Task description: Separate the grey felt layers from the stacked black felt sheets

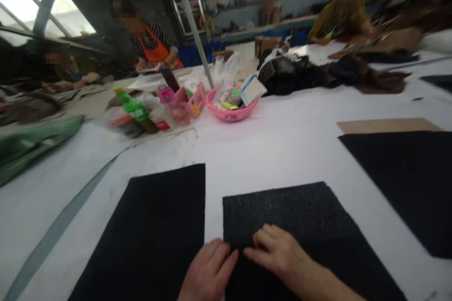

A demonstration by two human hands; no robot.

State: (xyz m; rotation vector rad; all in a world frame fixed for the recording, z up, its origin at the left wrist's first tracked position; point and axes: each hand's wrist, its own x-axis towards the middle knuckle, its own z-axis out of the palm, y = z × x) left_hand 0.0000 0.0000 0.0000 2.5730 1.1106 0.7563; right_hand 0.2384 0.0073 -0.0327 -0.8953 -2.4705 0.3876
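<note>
A dark cloth piece [275, 204] lies on the white table in front of me, its far part greyer and more textured than the black near part. At its left edge, my left hand [208, 270] is closed, thumb and fingers pinching the cloth. Just to the right, my right hand [282, 254] has its fingers curled closed on the same cloth, along the line between grey and black. A second black cloth piece [158, 225] lies flat to the left, close to my left hand. What is under my fingertips is partly hidden.
A pink basin [231, 114] of small items stands beyond the cloth, beside a green bottle [132, 106] and a metal pole [192, 23]. More black cloth [409, 174] lies at right over a brown sheet [388, 125]. Dark bundles [289, 75] and several people are farther back.
</note>
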